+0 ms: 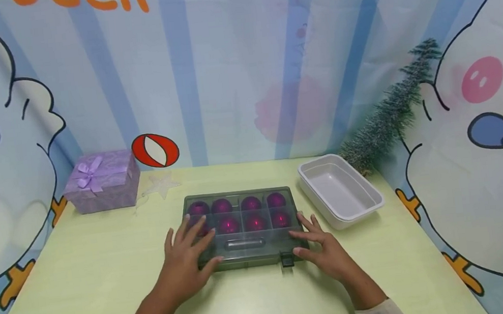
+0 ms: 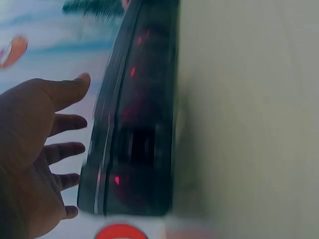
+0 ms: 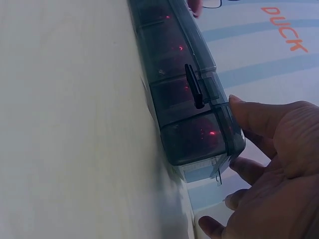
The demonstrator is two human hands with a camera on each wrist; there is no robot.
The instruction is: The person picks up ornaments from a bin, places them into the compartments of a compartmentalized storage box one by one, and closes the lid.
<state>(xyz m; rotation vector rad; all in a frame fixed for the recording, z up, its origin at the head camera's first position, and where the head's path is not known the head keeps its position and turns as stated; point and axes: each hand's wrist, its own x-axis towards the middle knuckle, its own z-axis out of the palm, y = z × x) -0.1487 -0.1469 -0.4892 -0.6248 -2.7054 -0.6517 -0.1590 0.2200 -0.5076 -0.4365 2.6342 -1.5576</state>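
Note:
A dark, see-through plastic case [image 1: 245,250] with a closed lid lies on the table, and several shiny purple-red balls [image 1: 254,222] sit in its compartments. My left hand [image 1: 184,264] is spread over the lid's left part, its fingers fairly straight. In the left wrist view that hand's thumb and fingers are loosely apart beside the case. My right hand [image 1: 328,251] is at the case's right end, thumb near the front latch [image 1: 287,259]. The right wrist view shows that latch [image 3: 194,87] sticking outward, with the thumb at the lid's edge and the other fingers spread.
Right of the case stands a white plastic tray [image 1: 331,217], with a small frosted fir tree [image 1: 381,118] leaning behind it. A purple gift box [image 1: 107,185] with a bow and a pale star [image 1: 162,185] are at the back left. A printed curtain [image 1: 224,68] hangs behind the table.

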